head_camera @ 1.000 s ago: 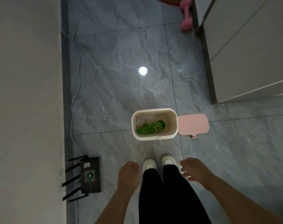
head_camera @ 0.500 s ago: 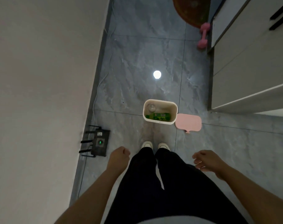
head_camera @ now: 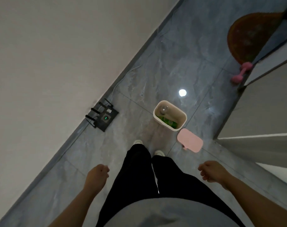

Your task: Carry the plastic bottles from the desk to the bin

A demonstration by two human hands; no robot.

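A small cream bin stands uncovered on the grey tiled floor ahead of my feet. Inside it lie a green plastic bottle and a clear plastic bottle. The bin's pink lid rests flat on the floor just to its right. My left hand hangs beside my left leg, fingers curled with nothing in them. My right hand hangs beside my right leg, fingers loosely curled and empty. Both hands are well short of the bin.
A black router with antennas sits on the floor by the wall on the left, with a cable along the skirting. Grey cabinets line the right. A pink dumbbell and a round brown mat lie farther off.
The view has pulled back and tilted, so the bin now looks smaller and farther away. Both hands stayed empty and dropped lower beside my legs.
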